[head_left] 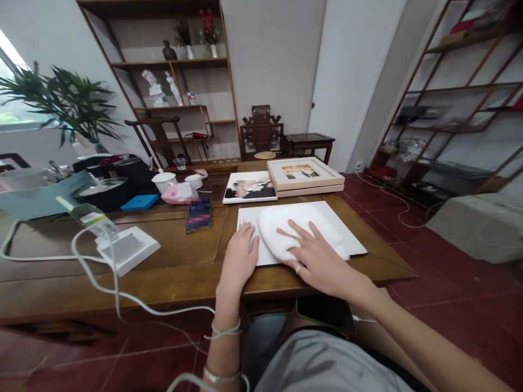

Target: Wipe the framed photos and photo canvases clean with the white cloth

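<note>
A white panel (342, 225) with a thin dark lower edge lies flat on the wooden table. On it sits a folded, fluffy white cloth (272, 228), which covers much of its middle and right. My right hand (312, 253) lies on top of this cloth with its fingers spread, and a ring shows on one finger. At the panel's left edge rests my left hand (241, 253), its fingers stretched out flat and the thumb a little apart. The cloth hides whatever is directly beneath it.
Behind the panel are a photo print (245, 188) and stacked frames (308, 177). To the left lie a phone (199, 214), an opened white box (133, 253), a blue case (139, 202) and a pink bag (178, 192). A white cable (143, 304) loops over the table's front edge.
</note>
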`<act>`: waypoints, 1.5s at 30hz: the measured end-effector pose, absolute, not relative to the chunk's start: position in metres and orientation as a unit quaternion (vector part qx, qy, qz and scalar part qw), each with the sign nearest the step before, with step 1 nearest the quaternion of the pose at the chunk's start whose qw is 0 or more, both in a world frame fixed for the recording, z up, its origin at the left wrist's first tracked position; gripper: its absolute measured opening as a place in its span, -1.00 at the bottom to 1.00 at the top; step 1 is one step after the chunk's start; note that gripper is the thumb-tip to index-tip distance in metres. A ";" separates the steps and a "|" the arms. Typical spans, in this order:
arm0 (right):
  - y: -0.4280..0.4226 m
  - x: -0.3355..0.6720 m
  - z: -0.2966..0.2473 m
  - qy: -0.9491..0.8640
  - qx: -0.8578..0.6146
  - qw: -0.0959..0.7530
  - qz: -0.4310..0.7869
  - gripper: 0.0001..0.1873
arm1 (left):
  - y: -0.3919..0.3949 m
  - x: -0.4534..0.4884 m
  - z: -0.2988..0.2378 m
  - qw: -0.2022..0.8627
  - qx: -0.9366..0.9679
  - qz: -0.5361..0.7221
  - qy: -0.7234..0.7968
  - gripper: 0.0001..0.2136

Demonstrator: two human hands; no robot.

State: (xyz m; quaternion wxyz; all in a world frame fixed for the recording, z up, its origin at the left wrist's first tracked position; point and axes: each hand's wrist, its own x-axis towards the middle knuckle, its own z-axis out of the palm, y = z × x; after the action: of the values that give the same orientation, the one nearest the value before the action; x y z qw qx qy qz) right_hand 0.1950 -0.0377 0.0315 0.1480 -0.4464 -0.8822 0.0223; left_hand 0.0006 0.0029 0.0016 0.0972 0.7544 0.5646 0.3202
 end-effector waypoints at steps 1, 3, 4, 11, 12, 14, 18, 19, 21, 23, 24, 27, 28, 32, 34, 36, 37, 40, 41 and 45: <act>-0.046 0.197 0.031 -0.885 -0.440 0.150 0.023 -0.72 | 0.003 0.001 0.002 0.097 0.756 0.319 0.564 -0.64; -0.058 0.201 0.029 -0.892 -0.426 0.152 0.027 -0.75 | 0.003 0.001 0.002 0.097 0.758 0.319 0.560 -0.65; -0.061 0.204 0.029 -0.894 -0.419 0.154 0.030 -0.77 | 0.003 0.001 0.002 0.096 0.760 0.319 0.559 -0.65; -0.044 0.222 0.032 -0.889 -0.418 0.177 0.051 -0.74 | 0.003 0.001 0.002 0.101 0.749 0.325 0.568 -0.66; -0.037 0.225 0.032 -0.887 -0.424 0.177 0.050 -0.71 | 0.003 0.001 0.002 0.103 0.748 0.324 0.570 -0.66; -0.020 0.233 0.031 -0.879 -0.442 0.172 0.045 -0.66 | 0.003 0.001 0.002 0.106 0.747 0.321 0.572 -0.66; 0.019 0.255 0.025 -0.853 -0.503 0.138 0.020 -0.58 | 0.003 0.001 0.002 0.107 0.751 0.315 0.570 -0.65; 0.028 0.260 0.024 -0.843 -0.521 0.130 0.010 -0.57 | 0.004 0.000 0.002 0.106 0.751 0.316 0.569 -0.66; 0.040 0.267 0.022 -0.827 -0.549 0.116 -0.008 -0.58 | 0.004 0.000 0.001 0.104 0.751 0.322 0.567 -0.66; 0.043 0.268 0.021 -0.821 -0.561 0.108 -0.020 -0.59 | 0.004 0.000 0.001 0.103 0.750 0.326 0.566 -0.67; 0.040 0.267 0.021 -0.823 -0.558 0.105 -0.023 -0.60 | 0.004 0.000 0.001 0.103 0.750 0.327 0.566 -0.67; 0.020 0.261 0.020 -0.834 -0.540 0.110 -0.030 -0.64 | 0.003 0.001 0.002 0.106 0.750 0.323 0.568 -0.66; 0.010 0.259 0.020 -0.837 -0.534 0.115 -0.033 -0.65 | 0.003 0.001 0.002 0.107 0.749 0.322 0.569 -0.66; -0.034 0.256 0.020 -0.840 -0.524 0.134 -0.041 -0.69 | 0.003 0.001 0.002 0.108 0.748 0.323 0.570 -0.66; -0.053 0.259 0.020 -0.842 -0.520 0.142 -0.034 -0.70 | 0.003 0.001 0.001 0.106 0.749 0.326 0.567 -0.66; -0.066 0.264 0.020 -0.847 -0.510 0.148 -0.023 -0.72 | 0.004 0.001 0.000 0.104 0.751 0.326 0.565 -0.66; -0.069 0.267 0.019 -0.849 -0.505 0.152 -0.019 -0.73 | 0.004 0.000 0.001 0.104 0.752 0.325 0.564 -0.66; -0.069 0.272 0.016 -0.852 -0.496 0.165 -0.022 -0.76 | 0.004 0.001 0.001 0.105 0.753 0.321 0.565 -0.66; -0.066 0.273 0.015 -0.851 -0.495 0.171 -0.026 -0.76 | 0.004 0.001 0.002 0.105 0.752 0.321 0.566 -0.66; -0.048 0.273 0.014 -0.839 -0.510 0.187 -0.038 -0.74 | 0.003 0.001 0.002 0.107 0.749 0.323 0.568 -0.66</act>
State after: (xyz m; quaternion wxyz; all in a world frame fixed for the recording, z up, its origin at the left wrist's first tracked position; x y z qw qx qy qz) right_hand 0.2728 -0.0477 0.0136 0.1871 -0.5103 -0.8385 -0.0377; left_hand 0.0008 0.0031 0.0016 0.1067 0.7493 0.5680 0.3233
